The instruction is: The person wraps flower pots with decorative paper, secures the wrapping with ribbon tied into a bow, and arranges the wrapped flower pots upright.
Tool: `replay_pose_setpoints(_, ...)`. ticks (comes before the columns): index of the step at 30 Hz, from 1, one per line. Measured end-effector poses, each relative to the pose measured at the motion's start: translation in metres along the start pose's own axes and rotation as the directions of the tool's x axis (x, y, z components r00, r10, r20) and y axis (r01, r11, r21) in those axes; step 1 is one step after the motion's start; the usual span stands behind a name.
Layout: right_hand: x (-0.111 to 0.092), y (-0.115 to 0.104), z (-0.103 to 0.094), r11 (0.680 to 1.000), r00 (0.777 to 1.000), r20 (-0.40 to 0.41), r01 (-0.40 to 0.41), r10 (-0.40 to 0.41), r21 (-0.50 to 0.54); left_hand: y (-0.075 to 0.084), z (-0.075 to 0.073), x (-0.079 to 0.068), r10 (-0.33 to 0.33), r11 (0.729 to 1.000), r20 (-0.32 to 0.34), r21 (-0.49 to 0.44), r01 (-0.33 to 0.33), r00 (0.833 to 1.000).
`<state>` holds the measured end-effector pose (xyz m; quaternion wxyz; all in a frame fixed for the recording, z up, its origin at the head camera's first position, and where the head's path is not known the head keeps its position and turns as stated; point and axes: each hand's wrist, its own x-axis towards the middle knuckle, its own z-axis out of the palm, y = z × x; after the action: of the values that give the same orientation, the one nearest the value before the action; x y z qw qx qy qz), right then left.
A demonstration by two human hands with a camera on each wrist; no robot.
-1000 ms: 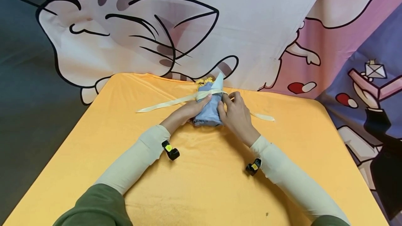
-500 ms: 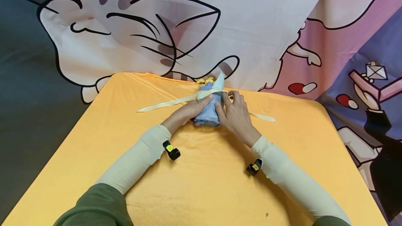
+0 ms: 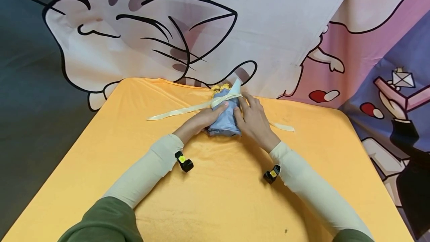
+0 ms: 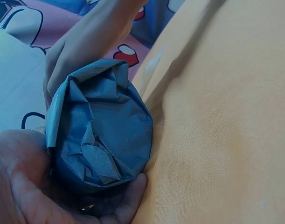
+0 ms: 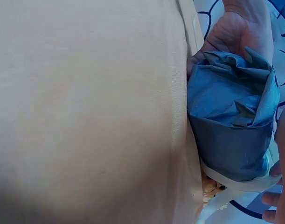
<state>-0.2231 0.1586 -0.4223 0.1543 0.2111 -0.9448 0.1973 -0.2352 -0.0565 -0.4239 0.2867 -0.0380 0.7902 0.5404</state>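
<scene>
A small bouquet wrapped in blue paper point(image 3: 224, 118) lies at the far middle of the table, its folded base toward me. Yellow flowers point(image 3: 220, 87) and a pale paper corner point(image 3: 236, 86) show at its far end. My left hand point(image 3: 205, 118) grips the left side, thumb on top and fingers underneath. Across the wrap runs a cream ribbon point(image 3: 181, 111), its tails spread left and right. My right hand point(image 3: 254, 118) lies along the right side, fingers extended and spread. In the right wrist view, its fingertips point(image 5: 271, 198) are beside the ribbon; some contact is hidden.
A yellow cloth point(image 3: 215, 197) covers the table. Behind it hangs a printed cartoon cat backdrop point(image 3: 151, 29), close to the flowers. A dark camera band point(image 3: 184, 161) sits on the left wrist and another band point(image 3: 271, 174) on the right.
My right hand's fingers have straightened at the bouquet's right side, and its thumb has shifted slightly right. My left hand keeps its hold; the ribbon tails stay nearly where they were.
</scene>
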Motion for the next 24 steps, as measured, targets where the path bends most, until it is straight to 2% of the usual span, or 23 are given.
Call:
replay_pose_setpoints(4,0.005,-0.001,0.002,0.999,0.998,-0.044,0.039,-0.040,-0.018,0.000,-0.001,0.000,-0.009,1.000,-0.005,0.006,0.009,1.000)
replay_pose_setpoints(10,0.010,0.000,0.004,0.996,0.995,-0.051,0.082,-0.084,-0.040,-0.001,-0.001,0.000,0.017,1.000,0.002,0.015,-0.018,1.000)
replay_pose_setpoints(20,0.020,0.006,0.001,0.985,0.986,-0.120,0.132,-0.119,0.108,-0.001,-0.002,-0.001,0.042,0.998,-0.011,0.050,-0.042,0.999)
replay_pose_setpoints(24,0.026,0.010,-0.003,0.964,0.993,-0.062,0.114,-0.102,0.239,-0.002,-0.002,-0.001,0.048,0.998,-0.005,0.028,-0.048,0.999)
